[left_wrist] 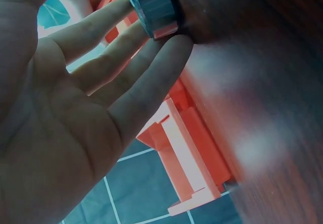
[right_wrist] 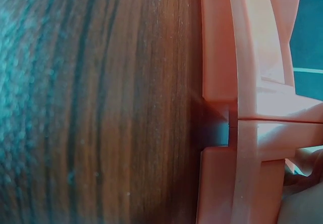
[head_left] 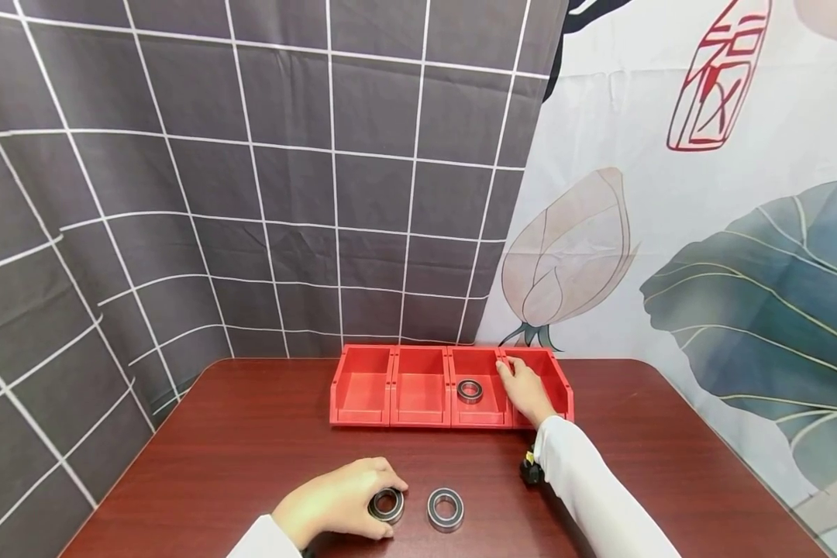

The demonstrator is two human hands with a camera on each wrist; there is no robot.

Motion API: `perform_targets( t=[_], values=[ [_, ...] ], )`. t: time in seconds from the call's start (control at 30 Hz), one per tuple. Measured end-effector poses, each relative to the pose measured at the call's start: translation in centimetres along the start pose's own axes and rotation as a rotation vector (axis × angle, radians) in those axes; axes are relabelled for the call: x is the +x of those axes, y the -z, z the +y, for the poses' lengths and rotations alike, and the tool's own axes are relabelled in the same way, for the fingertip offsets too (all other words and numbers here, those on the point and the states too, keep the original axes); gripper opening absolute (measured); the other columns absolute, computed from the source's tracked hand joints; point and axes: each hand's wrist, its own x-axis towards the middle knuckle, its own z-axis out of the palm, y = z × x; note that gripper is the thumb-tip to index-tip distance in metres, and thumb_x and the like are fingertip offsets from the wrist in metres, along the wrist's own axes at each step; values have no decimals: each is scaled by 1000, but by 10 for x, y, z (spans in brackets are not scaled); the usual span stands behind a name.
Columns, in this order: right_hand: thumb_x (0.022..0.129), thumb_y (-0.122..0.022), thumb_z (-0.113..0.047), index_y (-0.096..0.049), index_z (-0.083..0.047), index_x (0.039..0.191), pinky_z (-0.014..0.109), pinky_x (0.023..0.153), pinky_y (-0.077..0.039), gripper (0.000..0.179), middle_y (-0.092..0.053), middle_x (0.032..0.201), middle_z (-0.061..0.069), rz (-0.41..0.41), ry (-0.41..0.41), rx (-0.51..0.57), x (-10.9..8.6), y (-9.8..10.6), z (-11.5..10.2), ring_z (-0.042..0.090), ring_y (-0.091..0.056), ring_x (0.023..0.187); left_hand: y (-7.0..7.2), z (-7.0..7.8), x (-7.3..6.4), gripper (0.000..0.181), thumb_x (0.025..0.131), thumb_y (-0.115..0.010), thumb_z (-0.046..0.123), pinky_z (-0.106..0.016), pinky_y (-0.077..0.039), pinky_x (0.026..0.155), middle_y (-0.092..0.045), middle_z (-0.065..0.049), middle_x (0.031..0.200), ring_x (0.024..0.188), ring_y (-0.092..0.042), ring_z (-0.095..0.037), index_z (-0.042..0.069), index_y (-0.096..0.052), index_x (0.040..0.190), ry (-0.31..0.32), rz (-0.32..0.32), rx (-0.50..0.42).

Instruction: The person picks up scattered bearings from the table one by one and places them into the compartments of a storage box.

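My left hand (head_left: 352, 496) is low over the table, thumb and fingers around a ball bearing (head_left: 387, 505), a dark ring with a metal rim. In the left wrist view the fingertips meet the side of this bearing (left_wrist: 155, 7). A second ball bearing (head_left: 446, 509) lies flat on the table just to its right. My right hand (head_left: 526, 390) reaches into the rightmost of the red bins (head_left: 421, 418), its fingers near the divider. I cannot tell whether those fingers hold anything. Another bearing (head_left: 470, 390) lies in the bin to the left of that hand.
The red bins stand joined in a row at the back of the brown table (head_left: 251, 434). A grey gridded cloth (head_left: 286, 194) and a printed curtain (head_left: 600, 256) hang behind. A small black object (head_left: 531, 470) shows by the right sleeve (head_left: 600, 488).
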Motion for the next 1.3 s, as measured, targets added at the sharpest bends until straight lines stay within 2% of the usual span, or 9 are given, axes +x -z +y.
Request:
perform_targets(
  t=[0.2, 0.47, 0.83, 1.07, 1.3],
  values=[
    [102, -38, -46, -30, -3, 148, 58, 101, -40, 63, -41, 144, 24, 10, 11, -1, 1, -1, 3, 38, -46, 122, -2, 0, 0, 46, 74, -81, 32, -18, -47, 82, -57, 11, 103, 94, -50, -1, 16, -69, 116, 12, 4, 31],
    [101, -39, -46, -30, -4, 148, 59, 102, -39, 63, -40, 144, 23, 8, 5, 0, 1, -2, 4, 38, -45, 124, -4, 1, 2, 43, 72, -81, 25, -16, -45, 80, -57, 12, 99, 89, -50, 1, 17, -69, 113, 28, 7, 24],
    [102, -39, -45, -30, -4, 148, 58, 102, -39, 62, -41, 143, 23, 12, 11, -3, 1, 0, 2, 38, -45, 123, -4, -4, 3, 42, 72, -79, 24, -14, -45, 78, -57, 12, 99, 89, -50, 1, 17, -70, 113, -23, 12, 56],
    [102, -38, -44, -30, -3, 148, 59, 102, -38, 62, -41, 144, 24, 11, 10, 2, 0, 0, 2, 38, -45, 124, -3, -6, 3, 42, 71, -80, 27, -16, -45, 77, -54, 14, 98, 88, -49, 1, 24, -69, 112, 10, -26, 37],
    [102, -39, -46, -30, -3, 148, 58, 102, -39, 63, -41, 144, 23, 12, 9, 3, -1, 1, 1, 38, -46, 123, -2, -5, 5, 42, 70, -80, 26, -14, -43, 77, -53, 15, 98, 89, -48, 1, 25, -69, 111, -20, -12, 45]
  ],
)
